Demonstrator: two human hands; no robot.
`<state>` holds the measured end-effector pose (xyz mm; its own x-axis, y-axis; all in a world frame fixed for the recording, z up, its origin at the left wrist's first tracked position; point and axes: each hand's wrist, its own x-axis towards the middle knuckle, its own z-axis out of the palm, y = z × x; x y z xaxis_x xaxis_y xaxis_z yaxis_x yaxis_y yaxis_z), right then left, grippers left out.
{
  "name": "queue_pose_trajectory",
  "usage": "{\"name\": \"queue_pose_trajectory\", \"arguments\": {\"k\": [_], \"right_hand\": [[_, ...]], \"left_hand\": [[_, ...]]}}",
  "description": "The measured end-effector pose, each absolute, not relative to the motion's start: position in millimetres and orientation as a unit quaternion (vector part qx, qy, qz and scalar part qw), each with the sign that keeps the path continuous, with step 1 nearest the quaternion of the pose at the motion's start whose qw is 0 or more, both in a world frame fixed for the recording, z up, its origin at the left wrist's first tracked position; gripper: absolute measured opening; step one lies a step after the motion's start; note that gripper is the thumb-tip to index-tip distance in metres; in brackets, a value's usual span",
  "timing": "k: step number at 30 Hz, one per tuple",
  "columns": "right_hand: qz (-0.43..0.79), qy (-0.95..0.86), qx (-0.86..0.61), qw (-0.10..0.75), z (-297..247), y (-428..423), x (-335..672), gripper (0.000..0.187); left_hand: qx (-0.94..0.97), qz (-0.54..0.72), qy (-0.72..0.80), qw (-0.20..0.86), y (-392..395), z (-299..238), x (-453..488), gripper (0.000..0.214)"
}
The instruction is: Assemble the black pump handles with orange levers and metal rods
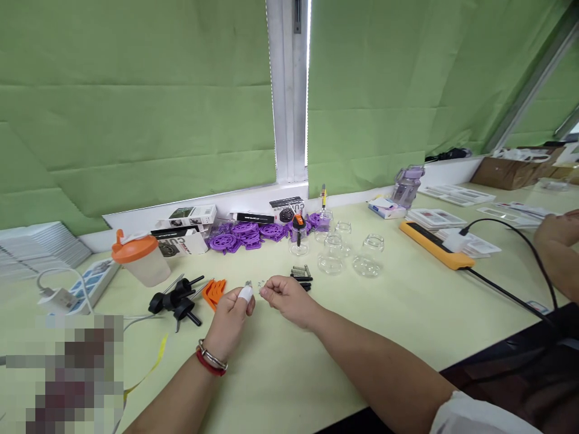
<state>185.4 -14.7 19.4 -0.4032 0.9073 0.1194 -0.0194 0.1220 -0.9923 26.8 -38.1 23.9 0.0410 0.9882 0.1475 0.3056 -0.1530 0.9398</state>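
Small parts at the fingertips, just left of the springs (300, 271)!
Well left of the springs, black parts (174, 301), then orange pieces (215, 292); next the left hand (231, 313), grip closed on metal bits (248, 283); closer in, the right hand (289, 299), pinching tiny bits (261, 284), too small to identify. Right of the springs, glass jars (367, 262). Fingertip sorting or matching, it seems; the next move probably calls for steady, light pinches.
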Motion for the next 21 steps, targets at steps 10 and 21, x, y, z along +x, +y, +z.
{"name": "queue_pose_trajectory", "arguments": {"k": [10, 21], "right_hand": [[0.560, -0.624, -0.349, 0.418, 16, -13, 184, 0.034], [0.718, -0.494, -0.305, 0.385, 26, -21, 183, 0.033]], "left_hand": [[0.585, 0.480, 0.512, 0.406, -33, 20, 26, 0.034], [0.722, 0.389, 0.551, 0.154, -38, 21, 28, 0.030]]}}
